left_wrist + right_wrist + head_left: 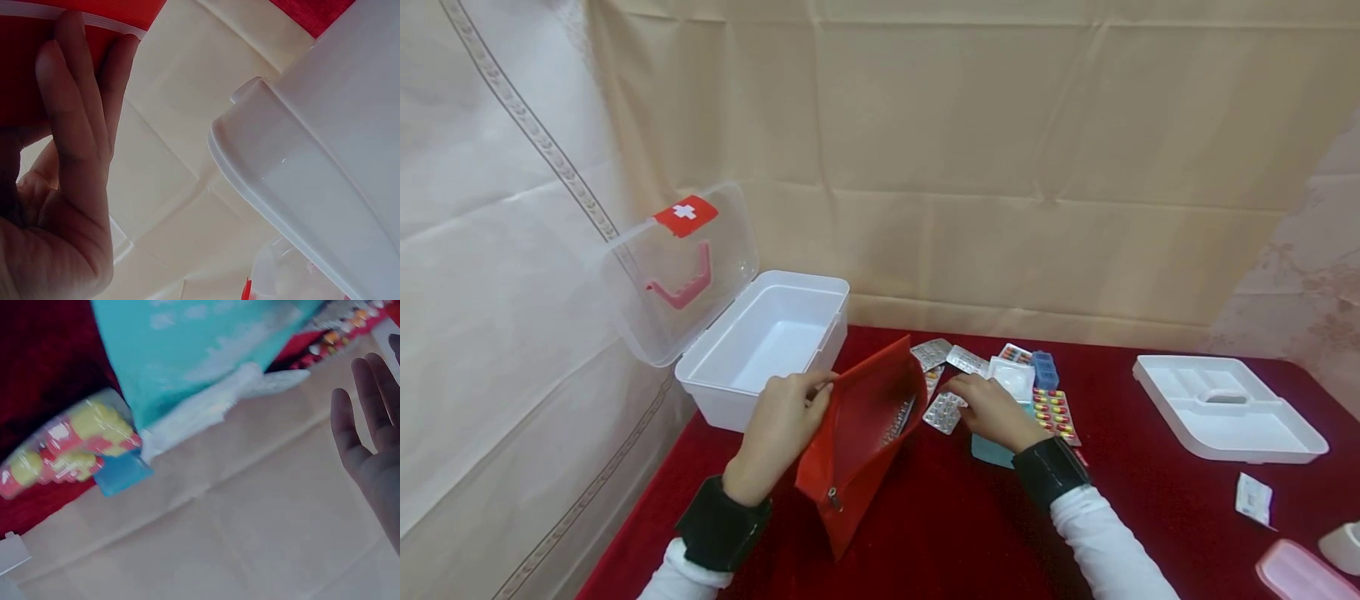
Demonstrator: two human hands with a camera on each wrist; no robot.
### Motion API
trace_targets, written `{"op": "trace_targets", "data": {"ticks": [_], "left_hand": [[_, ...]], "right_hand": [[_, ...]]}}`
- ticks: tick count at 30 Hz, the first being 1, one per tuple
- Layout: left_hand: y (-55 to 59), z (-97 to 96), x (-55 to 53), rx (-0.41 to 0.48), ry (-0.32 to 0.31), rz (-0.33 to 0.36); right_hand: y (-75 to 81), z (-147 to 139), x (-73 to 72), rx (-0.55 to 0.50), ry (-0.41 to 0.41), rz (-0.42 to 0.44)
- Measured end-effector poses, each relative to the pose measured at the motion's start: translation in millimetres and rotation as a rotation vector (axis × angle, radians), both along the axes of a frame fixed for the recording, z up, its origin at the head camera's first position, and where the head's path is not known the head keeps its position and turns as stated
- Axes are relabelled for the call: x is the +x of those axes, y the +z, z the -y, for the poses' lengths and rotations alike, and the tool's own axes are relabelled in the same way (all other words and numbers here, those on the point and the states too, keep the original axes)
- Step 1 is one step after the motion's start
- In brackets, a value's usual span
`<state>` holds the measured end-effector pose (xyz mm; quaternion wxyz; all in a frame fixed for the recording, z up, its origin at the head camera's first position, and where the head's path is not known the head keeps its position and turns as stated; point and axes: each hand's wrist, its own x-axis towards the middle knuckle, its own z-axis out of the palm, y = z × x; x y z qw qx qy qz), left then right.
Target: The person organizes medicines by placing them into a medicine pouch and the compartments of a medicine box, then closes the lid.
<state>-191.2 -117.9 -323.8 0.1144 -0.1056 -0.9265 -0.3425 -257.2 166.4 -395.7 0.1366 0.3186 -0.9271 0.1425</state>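
Note:
My left hand pinches the rim of a red zip pouch, its fingers on the outside below the white zip tape. The pouch is tilted and its mouth gapes; a silver blister pack shows inside. My right hand is over the loose medicines, fingers relaxed, close to a silver blister pack; whether it touches the pack is unclear. In the right wrist view the fingers show nothing between them. Around it lie more silver packs and a red-and-yellow capsule pack.
A white first-aid box stands at left with its clear lid raised. Near the medicines are a blue pill case and a teal packet. At right are a white divided tray, a small packet and a pink case.

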Motion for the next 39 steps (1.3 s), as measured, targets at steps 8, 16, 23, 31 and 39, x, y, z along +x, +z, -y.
{"op": "trace_targets", "data": {"ticks": [8, 16, 23, 31, 39], "left_hand": [[-1.0, 0.0, -0.6, -0.012, 0.004, -0.017], [0.2, -1.2, -0.1, -0.014, 0.004, -0.007], [0.3, -1.3, -0.4, -0.011, 0.009, -0.004], [-0.3, -0.2, -0.5, 0.005, 0.001, 0.004], [-0.4, -0.4, -0.6, -0.003, -0.002, -0.005]], "right_hand": [[-15.1, -0.8, -2.9, 0.056, -0.026, 0.129], [-19.5, 3.8, -4.5, 0.087, -0.034, 0.171], [-21.7, 5.8, -8.0, 0.099, -0.036, 0.207], [-20.3, 5.5, -7.0, 0.147, -0.059, 0.159], [-17.9, 4.1, -4.4, 0.210, -0.008, 0.070]]}}
